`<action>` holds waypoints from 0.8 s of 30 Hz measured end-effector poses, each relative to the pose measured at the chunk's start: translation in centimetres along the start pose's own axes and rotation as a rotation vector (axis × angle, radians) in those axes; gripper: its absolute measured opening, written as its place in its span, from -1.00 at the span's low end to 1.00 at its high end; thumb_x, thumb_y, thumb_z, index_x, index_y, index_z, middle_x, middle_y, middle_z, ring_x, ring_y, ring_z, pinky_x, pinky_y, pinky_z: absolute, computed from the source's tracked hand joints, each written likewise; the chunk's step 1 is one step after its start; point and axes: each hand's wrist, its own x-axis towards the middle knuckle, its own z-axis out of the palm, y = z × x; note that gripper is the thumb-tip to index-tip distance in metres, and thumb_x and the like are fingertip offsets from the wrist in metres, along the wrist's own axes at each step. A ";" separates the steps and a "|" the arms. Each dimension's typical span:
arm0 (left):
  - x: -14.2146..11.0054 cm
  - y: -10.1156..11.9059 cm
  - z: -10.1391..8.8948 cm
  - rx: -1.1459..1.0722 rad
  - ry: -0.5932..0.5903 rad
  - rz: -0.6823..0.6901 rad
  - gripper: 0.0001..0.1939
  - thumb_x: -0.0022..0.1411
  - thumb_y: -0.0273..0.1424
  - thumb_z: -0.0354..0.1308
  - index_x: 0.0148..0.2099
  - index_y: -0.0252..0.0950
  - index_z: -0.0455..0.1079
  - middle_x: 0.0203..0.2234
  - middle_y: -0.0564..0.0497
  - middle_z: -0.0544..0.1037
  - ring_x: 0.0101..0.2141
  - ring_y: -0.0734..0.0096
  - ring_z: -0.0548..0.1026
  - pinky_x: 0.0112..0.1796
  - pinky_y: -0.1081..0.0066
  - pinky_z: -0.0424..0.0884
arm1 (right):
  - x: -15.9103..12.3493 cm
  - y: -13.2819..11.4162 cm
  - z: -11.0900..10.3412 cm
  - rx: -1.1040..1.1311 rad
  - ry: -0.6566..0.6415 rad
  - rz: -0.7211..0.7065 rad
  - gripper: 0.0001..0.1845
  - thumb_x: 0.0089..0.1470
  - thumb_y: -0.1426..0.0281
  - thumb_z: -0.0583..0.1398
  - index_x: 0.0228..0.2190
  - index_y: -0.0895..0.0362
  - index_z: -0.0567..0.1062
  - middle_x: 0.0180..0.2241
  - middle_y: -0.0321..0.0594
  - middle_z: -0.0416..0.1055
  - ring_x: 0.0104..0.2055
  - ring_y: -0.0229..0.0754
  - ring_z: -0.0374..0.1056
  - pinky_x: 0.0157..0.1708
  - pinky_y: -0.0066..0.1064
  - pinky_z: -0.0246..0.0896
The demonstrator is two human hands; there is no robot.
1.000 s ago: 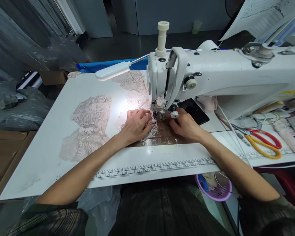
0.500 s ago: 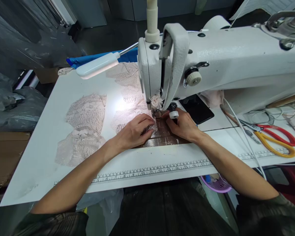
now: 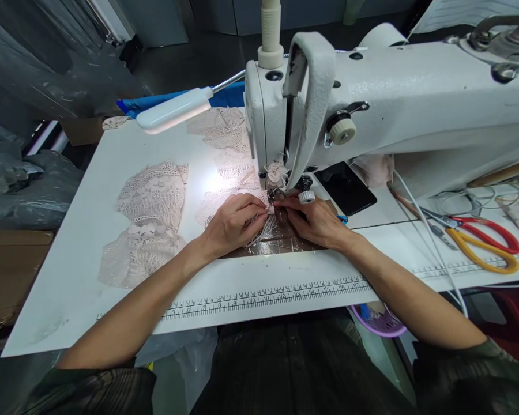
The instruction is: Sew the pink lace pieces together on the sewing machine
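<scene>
My left hand (image 3: 237,222) pinches the edge of a pale pink lace piece (image 3: 263,230), fingers closed, just left of the sewing machine's presser foot (image 3: 277,196). Part of that lace hangs below the fingertips over the brown bed plate (image 3: 285,233). From the other side, my right hand (image 3: 315,219) reaches in, its fingertips closed at the lace edge beside the foot; the exact grip is partly hidden. The white sewing machine (image 3: 268,127) stands over both hands, with a ruffled scrap (image 3: 277,173) by its needle bar.
More lace pieces (image 3: 151,196) lie on the white table (image 3: 69,259) to the left. A lamp (image 3: 175,109) shines there. Right of the machine head are a black phone (image 3: 346,187), a small blue object (image 3: 342,219) and red-and-yellow-handled scissors (image 3: 480,242). A ruler strip (image 3: 263,301) runs along the front.
My right fingers have moved left, to the lace edge at the foot. My left hand has shifted slightly left, and more lace shows below its fingertips.
</scene>
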 end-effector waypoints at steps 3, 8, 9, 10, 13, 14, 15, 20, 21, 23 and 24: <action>-0.1 -0.1 0.2 0.037 -0.070 0.050 -0.84 0.32 -0.44 0.08 -0.23 -0.28 0.50 -0.27 -0.08 0.60 -0.25 0.33 0.53 -0.20 0.25 0.45 | 0.0 0.2 0.2 -0.040 -0.036 -0.061 -0.59 0.27 0.38 0.02 0.06 0.07 0.51 -0.23 -0.06 0.39 -0.29 -0.19 0.30 -0.27 -0.40 0.19; -0.2 -0.2 0.6 0.147 -0.121 0.125 -0.82 0.34 -0.46 0.05 -0.25 -0.28 0.48 -0.28 -0.06 0.61 -0.33 0.38 0.51 -0.27 0.29 0.41 | -0.1 0.3 0.4 -0.080 -0.046 -0.091 -0.60 0.24 0.39 0.06 0.04 0.06 0.53 -0.32 -0.07 0.33 -0.33 -0.17 0.25 -0.25 -0.36 0.19; -0.2 -0.2 0.6 0.165 -0.123 0.139 -0.81 0.35 -0.46 0.04 -0.25 -0.29 0.48 -0.28 -0.06 0.61 -0.34 0.39 0.50 -0.27 0.29 0.41 | -0.1 0.3 0.4 -0.083 -0.045 -0.092 -0.60 0.24 0.40 0.06 0.05 0.06 0.52 -0.32 -0.07 0.32 -0.33 -0.16 0.25 -0.25 -0.36 0.20; -0.2 -0.2 0.6 0.182 -0.128 0.152 -0.81 0.35 -0.46 0.04 -0.26 -0.28 0.48 -0.28 -0.06 0.61 -0.34 0.39 0.50 -0.27 0.29 0.41 | -0.1 0.3 0.4 -0.088 -0.045 -0.094 -0.59 0.23 0.40 0.06 0.06 0.07 0.52 -0.31 -0.06 0.32 -0.32 -0.16 0.25 -0.25 -0.35 0.20; -0.2 -0.2 0.5 0.242 -0.160 0.176 -0.80 0.35 -0.47 0.02 -0.25 -0.27 0.48 -0.29 -0.05 0.61 -0.34 0.39 0.50 -0.27 0.29 0.42 | -0.2 0.4 0.5 -0.100 -0.042 -0.103 -0.59 0.23 0.42 0.06 0.06 0.06 0.51 -0.25 -0.04 0.33 -0.30 -0.15 0.25 -0.22 -0.33 0.21; -0.2 -0.2 0.5 0.259 -0.170 0.182 -0.79 0.35 -0.47 0.01 -0.25 -0.27 0.48 -0.29 -0.05 0.61 -0.34 0.39 0.50 -0.26 0.29 0.43 | -0.2 0.4 0.6 -0.101 -0.041 -0.105 -0.59 0.23 0.42 0.06 0.06 0.05 0.51 -0.23 -0.03 0.33 -0.30 -0.16 0.25 -0.22 -0.33 0.21; -0.2 -0.1 0.4 0.271 -0.176 0.190 -0.79 0.35 -0.48 0.01 -0.25 -0.27 0.48 -0.29 -0.05 0.61 -0.35 0.39 0.50 -0.26 0.29 0.43 | -0.2 0.4 0.6 -0.100 -0.042 -0.105 -0.59 0.23 0.42 0.06 0.06 0.04 0.51 -0.22 -0.03 0.33 -0.30 -0.16 0.25 -0.22 -0.33 0.21; -0.4 -0.2 0.5 0.266 -0.174 0.211 -0.79 0.34 -0.50 0.00 -0.28 -0.28 0.46 -0.29 -0.07 0.60 -0.37 0.39 0.48 -0.26 0.29 0.42 | -0.2 0.1 0.2 -0.033 -0.046 -0.063 -0.61 0.26 0.38 0.05 0.06 0.07 0.51 -0.19 -0.05 0.36 -0.24 -0.16 0.30 -0.22 -0.36 0.22; -0.4 -0.3 0.5 0.255 -0.171 0.211 -0.79 0.34 -0.50 0.00 -0.28 -0.28 0.46 -0.29 -0.07 0.59 -0.36 0.39 0.48 -0.26 0.29 0.41 | -0.2 0.1 0.1 -0.001 -0.037 -0.035 -0.61 0.27 0.39 0.04 0.04 0.08 0.52 -0.16 -0.05 0.37 -0.22 -0.16 0.32 -0.21 -0.37 0.23; -0.4 -0.3 0.5 0.233 -0.167 0.207 -0.80 0.33 -0.50 0.01 -0.27 -0.28 0.45 -0.28 -0.08 0.59 -0.36 0.39 0.49 -0.26 0.29 0.40 | -0.1 -0.1 -0.3 0.067 -0.001 0.040 -0.64 0.26 0.42 0.02 -0.05 0.12 0.55 -0.12 -0.07 0.38 -0.19 -0.18 0.34 -0.18 -0.38 0.26; -0.4 -0.3 0.4 0.221 -0.165 0.205 -0.80 0.33 -0.51 0.01 -0.26 -0.28 0.46 -0.28 -0.08 0.59 -0.35 0.38 0.49 -0.26 0.28 0.40 | -0.1 -0.1 -0.4 0.097 0.019 0.074 -0.65 0.25 0.44 0.02 -0.10 0.14 0.56 -0.12 -0.08 0.39 -0.19 -0.19 0.35 -0.17 -0.38 0.27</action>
